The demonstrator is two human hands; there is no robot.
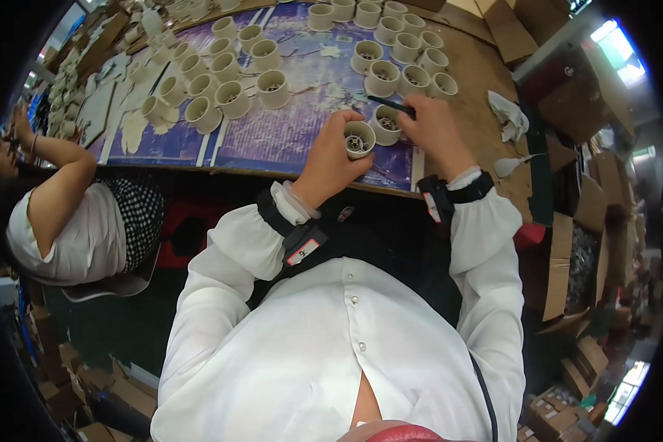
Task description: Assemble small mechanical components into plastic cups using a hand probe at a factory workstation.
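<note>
My left hand (331, 158) is closed round a short cream-coloured cup (360, 127), which has a metal fitting inside its open top. In my right hand (436, 131) is a thin dark stick-like tool (392, 105), its tip pointing left over the table. Just below that tool stands another cream cup (387, 139), close to the right of the held one, also with a metal fitting in it. My right fingers are partly turned away, so their exact grip is hidden.
Several similar cups (274, 97) stand in groups across the purple-covered table (261, 144). A crumpled white cloth (510, 118) and a small white squeeze bottle (510, 166) lie at the right. Another person (81, 221) sits at the left. Cardboard boxes (560, 265) stand at the right.
</note>
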